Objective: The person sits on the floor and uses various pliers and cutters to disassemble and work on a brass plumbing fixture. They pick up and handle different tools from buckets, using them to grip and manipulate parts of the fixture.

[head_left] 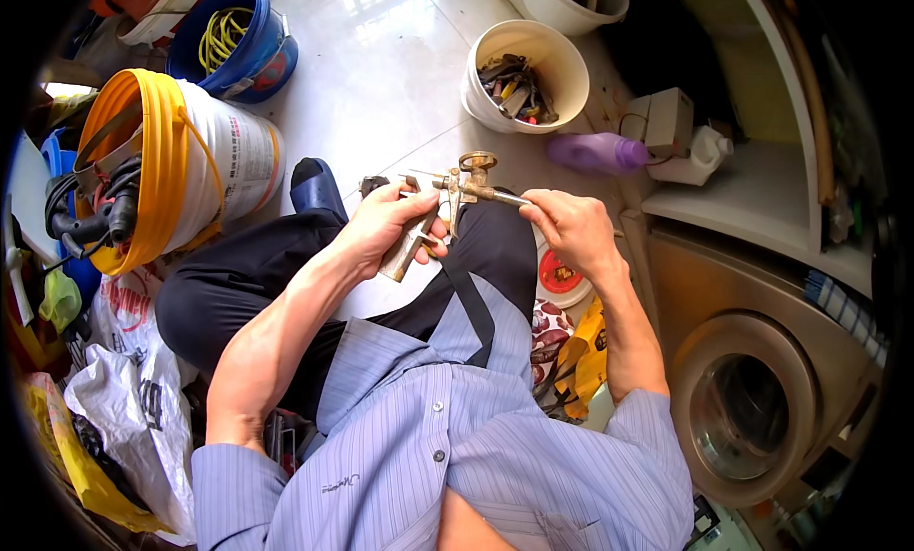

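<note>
The metal tool [468, 182] was found at mid-scene, its long axis running left to right. Its right end was clamped in the fingers of the right hand [579, 232], the nearer one; a metal bar [402, 253] was gripped by the left hand [383, 223].

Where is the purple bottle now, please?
In the head view, the purple bottle is at upper right, beyond the right hand, between the pale bucket of tools and the white container.
</note>
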### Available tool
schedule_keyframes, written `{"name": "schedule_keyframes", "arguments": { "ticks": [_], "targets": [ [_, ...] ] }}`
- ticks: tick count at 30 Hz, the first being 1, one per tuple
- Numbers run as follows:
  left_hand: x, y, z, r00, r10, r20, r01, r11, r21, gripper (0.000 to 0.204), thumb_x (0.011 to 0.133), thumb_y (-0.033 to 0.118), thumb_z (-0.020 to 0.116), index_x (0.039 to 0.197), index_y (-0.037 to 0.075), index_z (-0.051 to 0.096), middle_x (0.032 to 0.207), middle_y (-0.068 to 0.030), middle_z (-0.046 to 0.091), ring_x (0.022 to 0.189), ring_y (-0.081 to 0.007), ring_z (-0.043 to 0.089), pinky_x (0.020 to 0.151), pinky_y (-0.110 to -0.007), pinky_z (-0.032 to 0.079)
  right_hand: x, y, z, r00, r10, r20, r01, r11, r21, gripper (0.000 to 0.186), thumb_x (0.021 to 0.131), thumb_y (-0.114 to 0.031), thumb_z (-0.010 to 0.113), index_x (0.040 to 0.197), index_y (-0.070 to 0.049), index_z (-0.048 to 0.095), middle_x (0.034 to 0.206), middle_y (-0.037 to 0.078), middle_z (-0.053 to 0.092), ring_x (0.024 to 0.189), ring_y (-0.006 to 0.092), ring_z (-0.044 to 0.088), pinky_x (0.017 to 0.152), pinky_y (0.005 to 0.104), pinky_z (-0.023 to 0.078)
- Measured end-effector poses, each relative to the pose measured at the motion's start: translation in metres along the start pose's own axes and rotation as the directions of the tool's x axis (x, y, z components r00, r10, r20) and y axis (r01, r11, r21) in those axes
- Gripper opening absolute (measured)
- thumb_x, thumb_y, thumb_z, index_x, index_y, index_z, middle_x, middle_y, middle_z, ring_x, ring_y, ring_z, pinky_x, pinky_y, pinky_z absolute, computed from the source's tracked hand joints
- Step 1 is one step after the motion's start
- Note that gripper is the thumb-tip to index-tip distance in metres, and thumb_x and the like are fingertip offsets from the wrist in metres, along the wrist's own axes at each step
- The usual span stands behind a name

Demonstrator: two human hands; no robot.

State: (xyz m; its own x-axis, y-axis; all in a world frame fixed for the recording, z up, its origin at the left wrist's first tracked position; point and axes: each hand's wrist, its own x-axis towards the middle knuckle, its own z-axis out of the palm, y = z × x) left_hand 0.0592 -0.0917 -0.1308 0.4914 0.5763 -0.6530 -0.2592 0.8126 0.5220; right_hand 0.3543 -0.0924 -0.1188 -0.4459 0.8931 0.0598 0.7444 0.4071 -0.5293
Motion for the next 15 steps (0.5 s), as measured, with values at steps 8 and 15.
{"name": "schedule_keyframes", "arguments": {
  "ticks": [8, 15],
  "targets": [
    [-0.007, 0.001, 0.01, 1.0, 0.023, 0.001, -0.023, 0.999, -0.039, 0.023, 0.105, 0.023, 0.057, 0.109, 0.0, 0.053, 0.082, -0.0145, 0.07, 0.066, -0.0245, 0.073, 0.048, -0.028, 0.058, -0.007, -0.005, -0.006, 1.0, -0.003, -0.029, 0.002, 0.999, -0.052, 0.017, 0.094, -0.029, 0.07, 0.095, -0.012, 0.069, 0.074, 0.007, 0.067, 0.066, 0.0281, 0.067, 0.058, 0.0402, 0.052],
    [-0.01, -0.007, 0.017, 0.999, 0.041, 0.005, -0.04, 0.997, -0.069, 0.024, 0.104, 0.023, 0.059, 0.11, 0.001, 0.054, 0.084, -0.0147, 0.07, 0.068, -0.0249, 0.074, 0.047, -0.026, 0.057, -0.018, -0.005, -0.006, 0.999, -0.015, -0.051, 0.009, 0.992, -0.123, 0.017, 0.092, -0.028, 0.071, 0.095, -0.012, 0.067, 0.071, 0.007, 0.063, 0.064, 0.027, 0.066, 0.056, 0.0394, 0.051]
  ]
}}
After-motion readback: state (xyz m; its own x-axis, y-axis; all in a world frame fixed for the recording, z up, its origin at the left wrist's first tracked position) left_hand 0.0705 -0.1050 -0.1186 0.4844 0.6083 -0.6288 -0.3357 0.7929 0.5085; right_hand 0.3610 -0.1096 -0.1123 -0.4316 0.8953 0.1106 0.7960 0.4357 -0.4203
